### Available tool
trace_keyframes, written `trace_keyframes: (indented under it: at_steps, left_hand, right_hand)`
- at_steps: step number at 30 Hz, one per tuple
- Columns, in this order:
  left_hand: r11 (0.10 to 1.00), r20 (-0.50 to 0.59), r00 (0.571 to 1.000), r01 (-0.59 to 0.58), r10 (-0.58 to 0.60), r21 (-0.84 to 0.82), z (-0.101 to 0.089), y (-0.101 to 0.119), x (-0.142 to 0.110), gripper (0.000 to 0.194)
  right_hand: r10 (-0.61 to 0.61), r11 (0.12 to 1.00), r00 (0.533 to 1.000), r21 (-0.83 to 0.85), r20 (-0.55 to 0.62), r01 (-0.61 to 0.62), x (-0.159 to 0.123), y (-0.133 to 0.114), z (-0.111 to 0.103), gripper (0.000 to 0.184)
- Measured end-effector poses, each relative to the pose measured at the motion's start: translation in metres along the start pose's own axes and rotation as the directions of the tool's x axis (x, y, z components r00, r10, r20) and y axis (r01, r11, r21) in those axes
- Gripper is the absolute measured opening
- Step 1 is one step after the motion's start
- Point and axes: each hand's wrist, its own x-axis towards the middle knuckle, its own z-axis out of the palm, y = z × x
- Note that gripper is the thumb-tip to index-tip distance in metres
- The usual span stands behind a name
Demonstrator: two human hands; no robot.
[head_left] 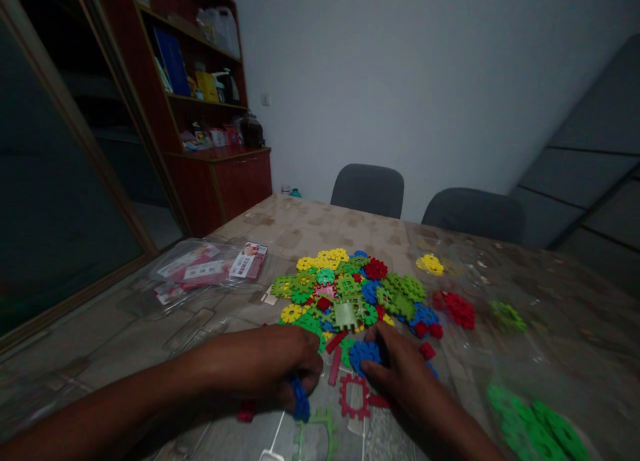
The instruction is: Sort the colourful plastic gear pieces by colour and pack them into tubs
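My left hand (pixel 293 357) is closed, with a blue notched building disc (pixel 301 399) sticking out edge-on below its fingers. Thumb and fingers of my right hand (pixel 403 364) grip another blue piece (pixel 364 357), round and toothed, at the near edge of the pile. Between the hands lie a red square toothed frame (pixel 342 395) and a narrow red strip (pixel 335 366). A light green toothed frame (pixel 327 434) rests nearer to me. Beyond both hands spreads a heap of interlocking plastic pieces, among them a green panel (pixel 345 314) and yellow discs (pixel 291 313).
Clear plastic packaging with printed cards (pixel 249 261) lies on the left of the patterned table (pixel 295 221). Sorted groups stand at the right: yellow discs (pixel 430 264), red discs (pixel 459 309), light green pieces (pixel 507 315) and green discs (pixel 537 424). Two grey chairs (pixel 369 189) are behind the table.
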Motion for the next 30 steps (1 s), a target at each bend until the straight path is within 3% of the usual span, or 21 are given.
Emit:
trace_keyframes:
  at_steps: [3, 6, 10, 14, 19, 25, 27, 30]
  left_hand:
    - [0.999, -0.108, 0.994, 0.027, -0.032, -0.041, -0.001, -0.006, 0.01, 0.013]
    - [0.993, -0.272, 0.96, 0.042, -0.071, -0.113, 0.005, -0.019, 0.024, 0.014]
    - [0.966, -0.322, 0.934, 0.077, -0.157, -0.246, 0.017, -0.027, 0.035, 0.019]
    - [0.927, -0.315, 0.926, 0.086, -0.21, -0.365, 0.03, -0.023, 0.038, 0.026]
    - [0.751, -0.187, 0.962, 0.025, -0.197, -0.66, 0.037, -0.02, 0.041, 0.036]
    - [0.736, -0.202, 0.965, -0.013, -0.168, -0.677, 0.04, -0.023, 0.043, 0.035]
    - [0.776, -0.218, 0.966, -0.03, -0.139, -0.63, 0.039, -0.021, 0.042, 0.036]
    - [0.833, -0.242, 0.969, -0.098, -0.044, -0.544, 0.032, -0.013, 0.038, 0.042]
  right_hand:
    - [0.035, 0.991, 0.999, 0.129, 0.02, -0.038, 0.002, -0.006, -0.002, 0.017]
    - [0.024, 0.922, 0.999, 0.385, 0.046, -0.04, 0.001, -0.015, -0.003, 0.017]
    - [0.021, 0.795, 0.995, 0.601, 0.098, -0.076, -0.003, -0.026, 0.002, 0.027]
    - [0.01, 0.801, 0.996, 0.596, 0.088, -0.061, -0.006, -0.027, 0.012, 0.029]
    - [-0.005, 0.802, 0.999, 0.597, 0.047, -0.025, -0.007, -0.024, 0.018, 0.027]
    - [-0.023, 0.704, 0.997, 0.709, 0.076, -0.038, -0.008, -0.034, 0.014, 0.038]
    - [-0.056, 0.768, 0.994, 0.64, 0.091, -0.015, -0.01, -0.04, 0.006, 0.036]
    - [-0.08, 0.924, 0.995, 0.378, 0.067, 0.049, -0.013, -0.046, -0.019, 0.026]
